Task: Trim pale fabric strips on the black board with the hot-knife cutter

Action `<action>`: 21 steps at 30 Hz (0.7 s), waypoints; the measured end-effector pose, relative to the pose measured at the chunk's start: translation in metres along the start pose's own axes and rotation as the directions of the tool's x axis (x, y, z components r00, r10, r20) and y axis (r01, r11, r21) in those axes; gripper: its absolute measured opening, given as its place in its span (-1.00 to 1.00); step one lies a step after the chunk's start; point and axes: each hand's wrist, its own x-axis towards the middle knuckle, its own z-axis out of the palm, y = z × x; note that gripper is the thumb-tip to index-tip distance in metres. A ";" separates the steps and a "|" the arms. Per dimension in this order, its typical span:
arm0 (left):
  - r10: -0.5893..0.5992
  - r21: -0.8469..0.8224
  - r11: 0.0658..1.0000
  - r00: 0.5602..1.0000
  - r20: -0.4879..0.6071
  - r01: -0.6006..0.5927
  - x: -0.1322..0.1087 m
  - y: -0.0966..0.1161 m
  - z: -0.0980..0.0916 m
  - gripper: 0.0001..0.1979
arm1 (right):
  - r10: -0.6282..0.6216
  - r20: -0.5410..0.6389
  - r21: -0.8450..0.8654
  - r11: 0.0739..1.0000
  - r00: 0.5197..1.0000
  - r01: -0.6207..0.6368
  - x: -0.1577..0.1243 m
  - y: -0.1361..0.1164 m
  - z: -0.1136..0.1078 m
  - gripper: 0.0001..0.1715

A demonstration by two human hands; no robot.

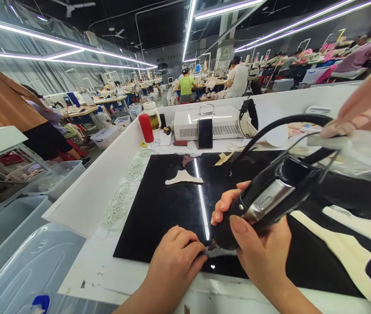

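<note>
My right hand (pixel 264 253) is wrapped round a black corded handheld power tool (pixel 270 196) with a metallic plate on its side. The tool tilts, its rounded end low over the glossy black board (pixel 146 213). Beside that end, my left hand (pixel 177 253) rests on the board's near edge with fingers curled together; what they pinch, if anything, is hidden. A cream curved fabric piece (pixel 183 177) lies further back on the board. Two long cream pieces, one nearer (pixel 339 244) and one behind it (pixel 362 222), lie at the right.
Another person's hand (pixel 352 115) is at the tool's wire loop, upper right. Behind the board stand a white vented box (pixel 185 124), a phone (pixel 205 133) and a red thread cone (pixel 145 127). Pale green cord coils (pixel 116 209) lie left. A plastic bin (pixel 31 266) is below.
</note>
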 end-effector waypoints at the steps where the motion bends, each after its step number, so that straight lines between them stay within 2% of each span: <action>1: 0.021 0.013 1.000 1.000 -0.004 -0.021 0.000 0.000 -0.001 -0.93 | 0.001 0.001 0.000 1.000 1.000 -0.001 0.000 0.001 0.000 -0.59; 8: 0.083 0.131 0.988 0.996 0.020 -0.084 0.000 0.000 -0.001 -0.84 | -0.007 0.031 -0.023 1.000 0.999 0.007 -0.003 0.004 -0.002 -0.63; 11: 0.100 0.165 0.981 0.995 0.015 -0.101 -0.001 -0.001 -0.002 -0.83 | -0.001 0.005 -0.022 1.000 1.000 0.002 -0.004 0.003 -0.005 -0.61; 15: 0.109 0.144 0.984 0.994 0.001 -0.108 -0.003 -0.002 -0.006 -0.82 | 0.003 -0.026 -0.012 1.000 1.000 -0.003 -0.004 0.003 -0.006 -0.58; 21: 0.103 0.115 0.988 0.995 -0.009 -0.101 -0.011 -0.006 -0.015 -0.83 | -0.017 0.003 -0.040 0.999 1.000 0.017 -0.005 0.006 -0.005 -0.67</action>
